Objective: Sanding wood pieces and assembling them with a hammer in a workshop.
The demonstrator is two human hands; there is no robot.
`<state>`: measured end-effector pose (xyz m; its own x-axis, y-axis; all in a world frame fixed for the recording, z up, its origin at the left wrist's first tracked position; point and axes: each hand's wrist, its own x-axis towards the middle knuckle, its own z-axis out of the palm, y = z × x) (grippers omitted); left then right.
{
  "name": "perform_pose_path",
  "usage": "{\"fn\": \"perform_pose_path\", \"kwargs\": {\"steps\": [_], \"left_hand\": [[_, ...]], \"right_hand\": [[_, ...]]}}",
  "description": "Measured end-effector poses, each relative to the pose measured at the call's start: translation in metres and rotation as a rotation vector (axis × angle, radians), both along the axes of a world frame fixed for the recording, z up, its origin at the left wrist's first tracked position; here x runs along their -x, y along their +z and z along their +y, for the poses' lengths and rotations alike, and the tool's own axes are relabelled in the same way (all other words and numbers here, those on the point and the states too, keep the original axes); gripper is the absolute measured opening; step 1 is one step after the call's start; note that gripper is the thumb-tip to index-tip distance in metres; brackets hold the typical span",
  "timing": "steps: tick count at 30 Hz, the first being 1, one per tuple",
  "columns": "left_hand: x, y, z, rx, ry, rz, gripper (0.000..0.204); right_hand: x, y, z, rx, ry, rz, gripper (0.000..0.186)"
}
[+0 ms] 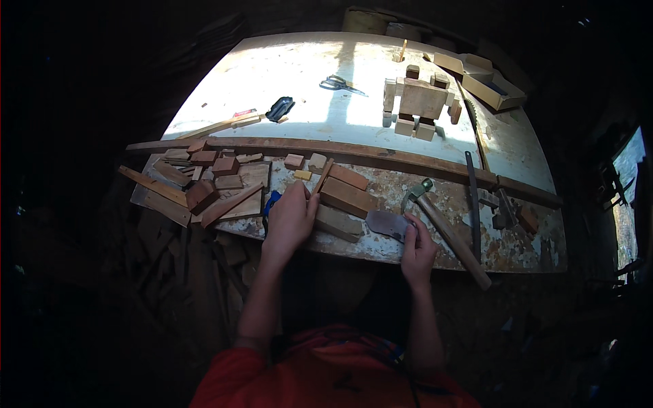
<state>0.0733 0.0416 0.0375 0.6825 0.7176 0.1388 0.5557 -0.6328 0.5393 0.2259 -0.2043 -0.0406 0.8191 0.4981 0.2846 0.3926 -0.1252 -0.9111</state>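
Observation:
My left hand (291, 216) is closed around the lower end of a thin wooden strip (324, 177), which points up and away from me. A blue object (271, 201), partly hidden, lies against that hand's left side. My right hand (418, 248) pinches the right end of a flat grey-purple piece (388, 224) that looks like sandpaper, held above the bench's near edge. Between the hands, a brown wooden block (348, 197) and a greyer block (339, 224) lie side by side. Small wood pieces, one a yellowish block (303, 175), sit just beyond my left hand.
A hammer (445, 234) and a long dark metal bar (473, 211) lie at right. Wood offcuts (214, 173) crowd the left. Across the bench runs a long wooden rail (354, 154); beyond it are scissors (338, 83), a block figure (422, 99) and a cardboard box (488, 94).

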Motion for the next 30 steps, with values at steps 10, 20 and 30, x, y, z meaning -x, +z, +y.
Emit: {"fn": "perform_pose_path", "kwargs": {"steps": [10, 20, 30], "left_hand": [[-0.021, 0.018, 0.027, -0.091, -0.155, 0.359, 0.036], [-0.033, 0.045, 0.042, 0.148, -0.213, 0.072, 0.039], [-0.032, 0.019, -0.022, 0.066, -0.234, -0.497, 0.070]], "right_hand": [[-0.002, -0.008, 0.004, -0.104, -0.083, -0.153, 0.030], [0.002, 0.000, 0.001, -0.009, -0.066, -0.042, 0.031], [0.002, 0.016, -0.001, 0.029, -0.211, 0.203, 0.031]]}}
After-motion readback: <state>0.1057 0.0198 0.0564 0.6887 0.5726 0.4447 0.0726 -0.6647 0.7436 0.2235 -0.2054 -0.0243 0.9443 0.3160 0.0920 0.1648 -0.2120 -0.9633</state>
